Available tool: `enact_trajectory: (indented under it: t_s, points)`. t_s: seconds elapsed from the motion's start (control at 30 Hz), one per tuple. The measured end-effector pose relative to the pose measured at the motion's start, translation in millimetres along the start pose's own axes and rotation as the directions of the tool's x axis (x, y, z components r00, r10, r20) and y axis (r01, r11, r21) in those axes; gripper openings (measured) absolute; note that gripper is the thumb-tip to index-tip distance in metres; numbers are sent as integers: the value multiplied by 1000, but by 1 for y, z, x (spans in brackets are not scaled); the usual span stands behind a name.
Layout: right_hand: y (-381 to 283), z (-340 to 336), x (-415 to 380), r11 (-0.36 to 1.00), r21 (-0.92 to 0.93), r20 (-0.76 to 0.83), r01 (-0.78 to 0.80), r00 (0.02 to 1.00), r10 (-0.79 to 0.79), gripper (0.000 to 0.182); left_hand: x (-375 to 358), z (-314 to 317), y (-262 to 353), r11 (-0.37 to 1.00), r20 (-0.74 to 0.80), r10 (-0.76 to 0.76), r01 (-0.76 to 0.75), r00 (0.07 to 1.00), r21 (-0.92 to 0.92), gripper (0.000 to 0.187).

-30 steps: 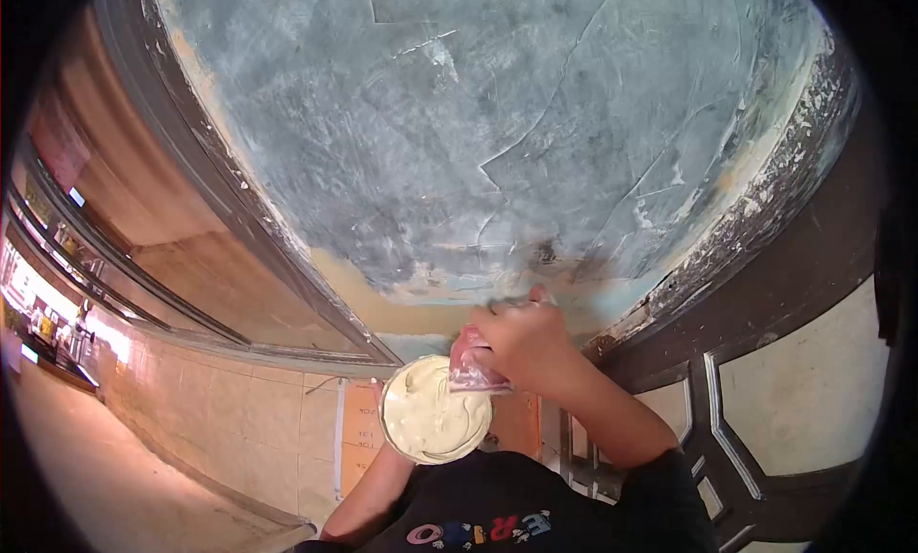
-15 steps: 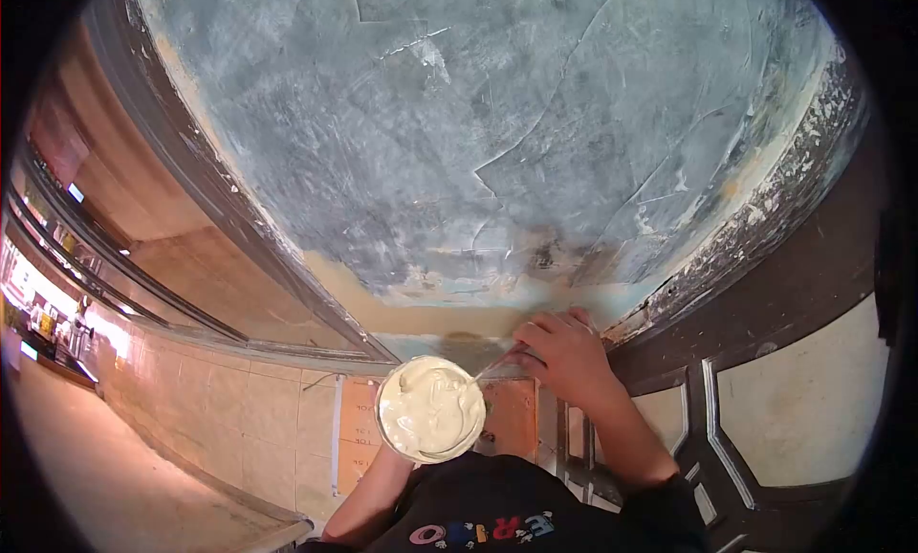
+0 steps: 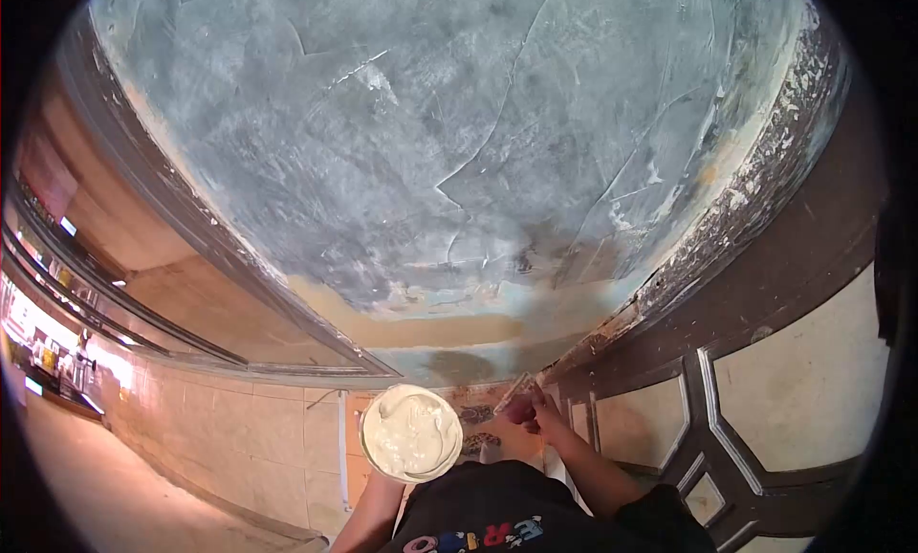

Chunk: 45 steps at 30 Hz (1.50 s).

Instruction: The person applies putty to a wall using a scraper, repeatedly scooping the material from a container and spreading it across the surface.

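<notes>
A round tub of cream-coloured putty sits low in the middle of the view. My left hand is hidden under it, and only the forearm shows below. My right hand is just right of the tub, shut on a small putty knife whose blade points up and left. The blade is a little below the tan band at the lower edge of the blue-grey plastered wall and is not touching it.
A dark brown panelled door fills the right side, with a flaking, paint-spattered frame edge beside the plaster. A dark frame borders the plaster on the left. Beige tiles lie lower left, with a bright street scene at the far left.
My right hand came off the wall's lower band and dropped beside the tub, still holding the knife. The tub shifted slightly down and left, and the view tilted.
</notes>
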State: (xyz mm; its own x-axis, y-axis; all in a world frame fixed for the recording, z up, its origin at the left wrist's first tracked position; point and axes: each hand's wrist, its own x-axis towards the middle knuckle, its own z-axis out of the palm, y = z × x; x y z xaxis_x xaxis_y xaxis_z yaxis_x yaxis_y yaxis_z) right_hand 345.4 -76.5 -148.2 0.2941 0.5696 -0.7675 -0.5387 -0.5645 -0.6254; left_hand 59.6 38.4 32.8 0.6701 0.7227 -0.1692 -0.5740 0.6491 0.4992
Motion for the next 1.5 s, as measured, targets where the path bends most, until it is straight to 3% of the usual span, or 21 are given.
enact_trajectory:
  t_s: [0.13, 0.2, 0.23, 0.3, 0.4, 0.53, 0.8, 0.87, 0.9, 0.93, 0.97, 1.0, 1.07, 1.2, 1.27, 1.33, 1.43, 1.47, 1.5]
  points:
    - [-1, 18, 10, 999, -8, -50, -36, 998, 36, 37, -16, -11, 0, 999, -7, 11, -11, 1000, 33, 76]
    - [-6, 33, 17, 980, -136, 38, 145, 989, -141, 38, -20, -13, 3, 999, -14, 23, -22, 1000, 47, 76]
    - [-8, 41, 19, 980, -137, 44, 145, 989, -141, 38, -20, -13, 6, 998, -17, 28, -27, 999, 54, 76]
    - [-21, 73, 10, 965, -13, 129, 263, 957, -260, 38, -28, -16, 8, 997, -22, 35, -34, 999, 70, 76]
    - [-26, 116, 16, 971, 138, 89, 194, 974, -208, 39, -36, -21, 18, 995, -18, 37, -35, 999, 99, 76]
    - [-22, 158, 10, 930, 278, 56, 239, 963, -264, 37, -49, -37, 31, 990, 6, 22, -23, 1000, 141, 75]
    - [-17, 191, 17, 890, 421, 45, 175, 976, -212, 39, -35, -42, 56, 977, 38, -43, 34, 998, 212, 75]
    - [-16, 192, 16, 905, 274, -25, 324, 944, -330, 36, -30, -40, 57, 972, 43, -63, 51, 997, 230, 75]
    - [-12, 191, 22, 903, 280, -32, 325, 944, -329, 36, -25, -38, 60, 970, 46, -70, 57, 996, 238, 75]
    - [-11, 188, 29, 873, 20, -55, 487, 873, -485, 34, -21, -37, 63, 968, 48, -77, 63, 996, 245, 75]
    - [-11, 186, 29, 761, -243, -33, 602, 779, -626, 32, -25, -37, 63, 966, 49, -82, 67, 995, 251, 75]
    - [-13, 184, 30, 761, -241, -39, 602, 778, -627, 32, -20, -38, 65, 964, 53, -86, 70, 995, 258, 75]
    - [-21, 182, 30, 466, -497, -44, 732, 516, -856, 27, -22, -39, 65, 958, 56, -97, 78, 994, 274, 75]
    - [-44, 176, 28, 461, -538, -11, 706, 540, -841, 19, -21, -42, 72, 946, 67, -117, 90, 991, 311, 75]
    - [-56, 166, 27, 331, -610, -60, 719, 375, -925, 23, -21, -42, 67, 942, 71, -120, 90, 990, 325, 75]
    - [-56, 140, 40, 307, -636, -24, 708, 379, -925, 21, -24, -45, 72, 937, 69, -118, 88, 991, 337, 75]
    - [-47, 115, 43, 357, -689, -106, 630, 400, -910, 19, -35, -55, 72, 932, 68, -114, 84, 991, 352, 75]
    - [-44, 109, 38, 353, -766, -81, 537, 464, -882, 16, -100, -41, 92, 931, 69, -114, 83, 991, 355, 74]
    - [-41, 106, 33, 336, -834, -65, 438, 526, -848, 16, -73, -53, 82, 930, 70, -114, 82, 991, 358, 74]
